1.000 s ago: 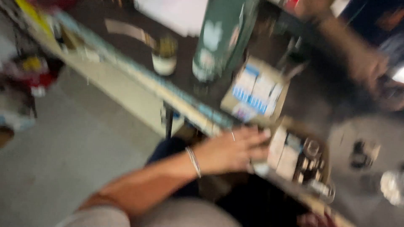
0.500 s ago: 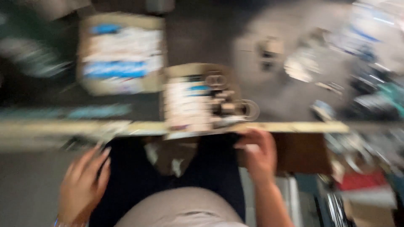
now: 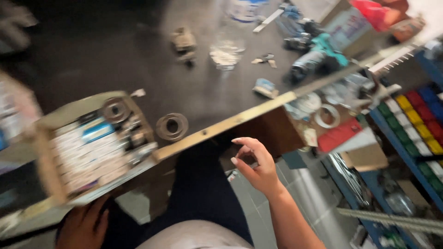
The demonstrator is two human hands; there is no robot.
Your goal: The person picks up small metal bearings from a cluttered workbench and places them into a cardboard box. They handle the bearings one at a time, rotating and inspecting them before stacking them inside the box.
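The left hand point(image 3: 83, 226) grips under the cardboard box point(image 3: 87, 147) of small parts hanging over the counter point(image 3: 221, 124) edge, not yet lifted, while the right hand point(image 3: 256, 166) hangs open and empty beside a metal ring point(image 3: 172, 127).

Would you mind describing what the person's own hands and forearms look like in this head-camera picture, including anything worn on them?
Both are bare. The right hand wears no glove, and its fingernails look pale and fairly long; the right forearm has no sleeve on its visible part. The left hand is in shadow at the bottom edge, also gloveless. No ring, watch or bracelet can be made out on either, though the picture is blurred.
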